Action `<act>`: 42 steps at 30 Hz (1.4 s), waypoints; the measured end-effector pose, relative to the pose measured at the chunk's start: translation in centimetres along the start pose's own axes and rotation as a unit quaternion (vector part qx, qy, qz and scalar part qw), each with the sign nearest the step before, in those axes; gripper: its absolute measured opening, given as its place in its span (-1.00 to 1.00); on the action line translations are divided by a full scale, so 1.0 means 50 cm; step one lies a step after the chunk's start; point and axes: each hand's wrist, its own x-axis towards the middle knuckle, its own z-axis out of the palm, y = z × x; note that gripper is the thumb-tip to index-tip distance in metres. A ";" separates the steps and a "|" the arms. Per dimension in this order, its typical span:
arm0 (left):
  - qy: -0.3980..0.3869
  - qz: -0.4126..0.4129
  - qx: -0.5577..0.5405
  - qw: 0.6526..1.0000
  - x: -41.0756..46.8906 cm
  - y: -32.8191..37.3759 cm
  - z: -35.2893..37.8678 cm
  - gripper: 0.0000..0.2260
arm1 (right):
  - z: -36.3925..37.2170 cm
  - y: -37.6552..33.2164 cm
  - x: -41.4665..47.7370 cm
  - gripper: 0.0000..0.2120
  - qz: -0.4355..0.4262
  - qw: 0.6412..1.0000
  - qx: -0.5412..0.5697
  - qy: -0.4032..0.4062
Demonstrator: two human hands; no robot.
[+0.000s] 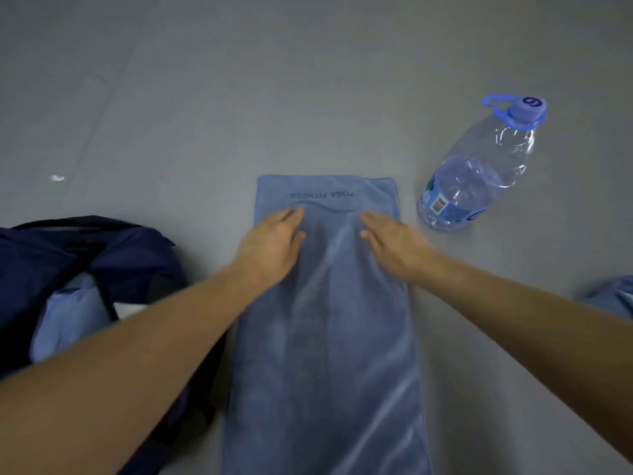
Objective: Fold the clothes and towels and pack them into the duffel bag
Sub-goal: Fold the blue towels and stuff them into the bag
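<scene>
A long blue towel [325,337] lies flat on the grey floor, stretching from the middle of the view to the bottom edge, with dark lettering near its far end. My left hand [272,241] rests flat on the towel's left side, fingers straight. My right hand [394,240] lies flat on its right side, fingers straight too. A dark navy duffel bag [113,255] sits open at the left, with light blue fabric [68,317] inside it.
A large clear water bottle [479,169] with a blue cap and handle stands on the floor right of the towel's far end. A bit of blue cloth [613,296] shows at the right edge. A small white scrap [57,178] lies far left.
</scene>
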 end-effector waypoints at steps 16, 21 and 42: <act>0.009 -0.066 0.083 0.994 0.253 -0.168 0.003 -0.68 | 0.021 0.138 0.249 -0.57 -0.012 0.984 -0.060 0.165; -0.017 -0.156 0.073 0.985 0.271 -0.169 -0.002 -0.74 | 0.002 0.126 0.284 -0.57 0.085 0.980 0.020 0.178; 0.164 -0.051 -0.124 0.977 -0.242 -0.011 -0.173 -0.92 | -0.075 -0.004 -0.268 -0.90 -0.030 0.982 0.062 0.177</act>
